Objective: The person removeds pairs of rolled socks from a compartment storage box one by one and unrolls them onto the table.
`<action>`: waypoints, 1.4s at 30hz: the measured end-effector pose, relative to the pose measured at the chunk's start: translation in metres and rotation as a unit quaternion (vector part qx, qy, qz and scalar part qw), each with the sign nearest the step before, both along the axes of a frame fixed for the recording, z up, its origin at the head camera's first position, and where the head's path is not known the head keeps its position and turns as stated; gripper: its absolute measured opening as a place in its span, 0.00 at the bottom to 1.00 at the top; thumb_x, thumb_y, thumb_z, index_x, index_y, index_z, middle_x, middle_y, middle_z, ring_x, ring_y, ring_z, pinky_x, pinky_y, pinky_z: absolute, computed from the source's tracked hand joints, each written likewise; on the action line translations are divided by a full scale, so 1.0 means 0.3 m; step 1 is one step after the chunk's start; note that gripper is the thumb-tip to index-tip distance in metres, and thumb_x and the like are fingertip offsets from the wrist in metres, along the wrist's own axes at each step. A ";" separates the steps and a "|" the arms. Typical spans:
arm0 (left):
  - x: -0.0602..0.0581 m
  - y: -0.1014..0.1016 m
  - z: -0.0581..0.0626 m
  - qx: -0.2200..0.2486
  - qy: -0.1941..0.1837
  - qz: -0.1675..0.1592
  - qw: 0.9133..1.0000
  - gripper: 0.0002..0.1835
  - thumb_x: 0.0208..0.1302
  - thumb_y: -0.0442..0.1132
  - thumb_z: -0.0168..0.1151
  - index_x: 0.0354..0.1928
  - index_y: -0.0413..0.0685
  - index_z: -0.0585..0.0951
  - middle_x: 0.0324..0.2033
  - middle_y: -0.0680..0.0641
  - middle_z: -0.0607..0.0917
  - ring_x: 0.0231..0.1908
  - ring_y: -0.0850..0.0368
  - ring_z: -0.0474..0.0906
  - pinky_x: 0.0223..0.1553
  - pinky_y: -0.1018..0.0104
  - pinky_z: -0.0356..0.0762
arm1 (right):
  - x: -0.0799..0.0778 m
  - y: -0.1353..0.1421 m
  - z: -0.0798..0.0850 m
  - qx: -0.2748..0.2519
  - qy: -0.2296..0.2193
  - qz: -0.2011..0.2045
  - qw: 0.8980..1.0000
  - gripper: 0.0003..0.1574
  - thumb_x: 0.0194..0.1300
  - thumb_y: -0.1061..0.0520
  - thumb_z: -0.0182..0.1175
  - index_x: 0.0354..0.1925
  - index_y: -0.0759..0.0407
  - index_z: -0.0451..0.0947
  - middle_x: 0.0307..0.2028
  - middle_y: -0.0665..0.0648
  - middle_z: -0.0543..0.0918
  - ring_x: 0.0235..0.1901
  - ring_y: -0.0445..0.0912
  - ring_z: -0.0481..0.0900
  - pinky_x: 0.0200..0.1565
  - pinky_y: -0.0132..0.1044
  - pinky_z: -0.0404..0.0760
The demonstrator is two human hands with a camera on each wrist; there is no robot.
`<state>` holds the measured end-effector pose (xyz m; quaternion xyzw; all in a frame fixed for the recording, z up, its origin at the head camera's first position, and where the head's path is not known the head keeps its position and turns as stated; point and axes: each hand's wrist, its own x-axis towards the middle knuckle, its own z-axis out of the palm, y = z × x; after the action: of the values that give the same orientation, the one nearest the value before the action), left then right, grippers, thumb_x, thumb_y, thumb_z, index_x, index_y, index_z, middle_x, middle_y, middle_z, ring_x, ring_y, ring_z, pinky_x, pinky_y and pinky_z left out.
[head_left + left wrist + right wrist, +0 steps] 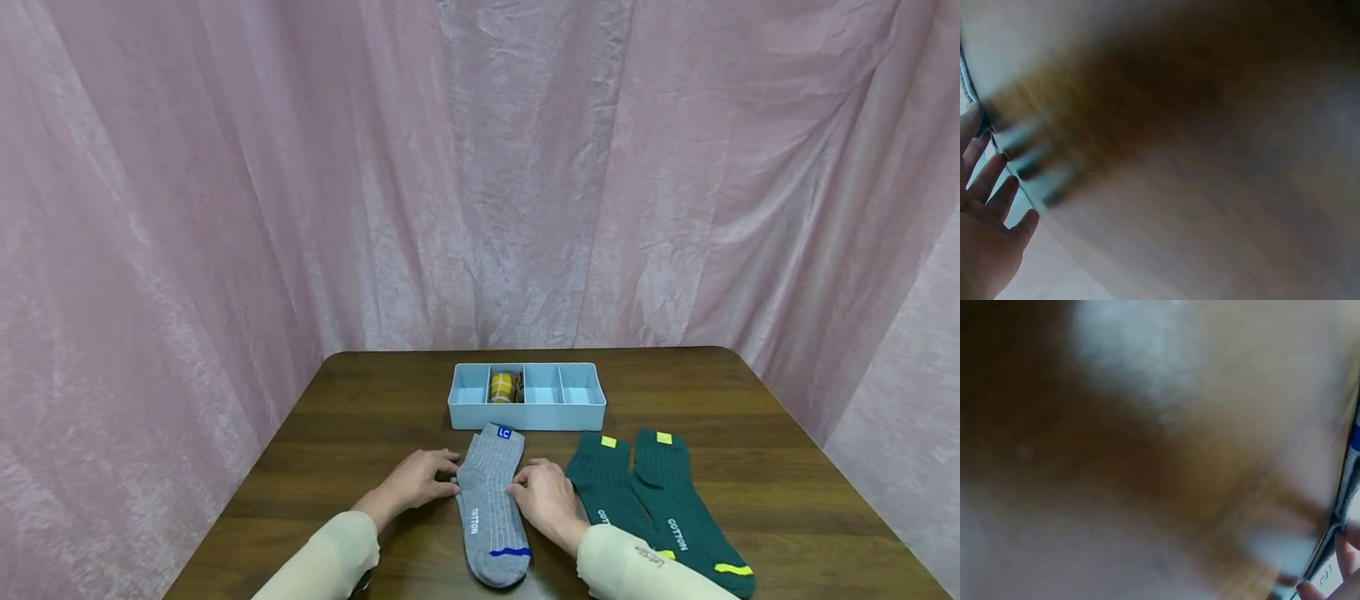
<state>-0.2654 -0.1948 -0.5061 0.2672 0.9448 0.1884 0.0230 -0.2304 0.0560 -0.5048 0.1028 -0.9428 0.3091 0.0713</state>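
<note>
A pair of grey ribbed socks (pixel 491 500), one lying on the other, rests flat on the table with blue toe stripes and a blue cuff label. My left hand (pixel 420 479) is at their left edge, thumb and fingers apart; the left wrist view shows spread fingers (pixel 1002 194) beside the fabric. On the opposite edge, my right hand (pixel 547 500) has its fingertips right at the sock side. Only a strip of grey sock (pixel 1347 481) and a few fingertips appear in the right wrist view. Two dark green socks (pixel 667 483) lie right of that hand.
Behind the socks stands a light blue divided box (pixel 525 417). One compartment holds a rolled yellow checked item (pixel 502 387) beside something brown. The wooden table (pixel 360 408) has pink curtains (pixel 525 183) behind and at its sides.
</note>
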 end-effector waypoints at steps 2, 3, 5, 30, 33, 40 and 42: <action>0.004 0.003 0.004 -0.001 0.004 -0.002 1.000 0.16 0.62 0.43 0.70 0.49 0.44 0.87 0.58 0.41 0.81 0.62 0.42 0.73 0.60 0.44 0.70 | -0.002 0.003 0.002 -0.006 -0.001 0.003 1.000 0.06 0.58 0.54 0.71 0.26 0.52 0.87 0.48 0.60 0.84 0.54 0.60 0.77 0.53 0.59 0.74; 0.005 0.004 0.006 -0.003 0.007 -0.002 1.000 0.16 0.61 0.43 0.70 0.49 0.44 0.87 0.58 0.41 0.81 0.62 0.42 0.73 0.60 0.44 0.70 | -0.003 0.006 0.004 -0.009 -0.001 0.004 1.000 0.06 0.58 0.54 0.70 0.25 0.52 0.87 0.47 0.59 0.84 0.54 0.60 0.77 0.53 0.59 0.74; 0.008 0.009 0.012 -0.010 0.014 -0.005 1.000 0.16 0.61 0.43 0.70 0.49 0.45 0.88 0.58 0.42 0.81 0.61 0.42 0.74 0.59 0.45 0.71 | -0.004 0.013 0.009 -0.018 -0.004 0.005 1.000 0.06 0.58 0.55 0.69 0.25 0.52 0.87 0.47 0.59 0.85 0.54 0.60 0.77 0.53 0.58 0.74; 0.020 0.029 0.032 -0.055 0.003 0.007 0.998 0.22 0.62 0.52 0.69 0.53 0.48 0.86 0.59 0.43 0.80 0.63 0.43 0.72 0.62 0.44 0.67 | -0.009 0.101 0.024 -0.086 -0.071 -0.026 0.993 0.06 0.59 0.56 0.69 0.29 0.56 0.88 0.31 0.51 0.86 0.34 0.47 0.81 0.39 0.48 0.79; 0.023 0.032 0.027 -0.063 0.000 0.010 0.998 0.25 0.61 0.54 0.69 0.55 0.49 0.85 0.61 0.43 0.79 0.64 0.43 0.70 0.63 0.44 0.65 | -0.007 0.100 0.025 -0.086 -0.069 -0.024 0.994 0.04 0.59 0.57 0.70 0.29 0.56 0.87 0.31 0.51 0.86 0.34 0.47 0.81 0.39 0.48 0.79; 0.026 0.030 0.024 -0.069 0.003 0.011 0.998 0.25 0.60 0.53 0.71 0.56 0.49 0.85 0.61 0.43 0.79 0.65 0.43 0.69 0.65 0.41 0.62 | -0.010 0.132 0.039 -0.086 -0.077 -0.032 0.993 0.04 0.60 0.57 0.70 0.29 0.57 0.87 0.30 0.51 0.86 0.33 0.46 0.80 0.38 0.46 0.77; 0.029 0.030 0.025 -0.067 -0.001 0.013 0.998 0.25 0.59 0.53 0.71 0.56 0.49 0.85 0.61 0.43 0.79 0.65 0.43 0.69 0.65 0.41 0.61 | -0.011 0.144 0.041 -0.088 -0.080 -0.036 0.992 0.04 0.60 0.57 0.70 0.29 0.57 0.87 0.30 0.51 0.85 0.32 0.45 0.78 0.37 0.45 0.77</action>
<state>-0.2568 -0.1858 -0.4988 0.2530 0.9586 0.1248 0.0392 -0.2336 0.0993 -0.4924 0.0374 -0.9177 0.3953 0.0152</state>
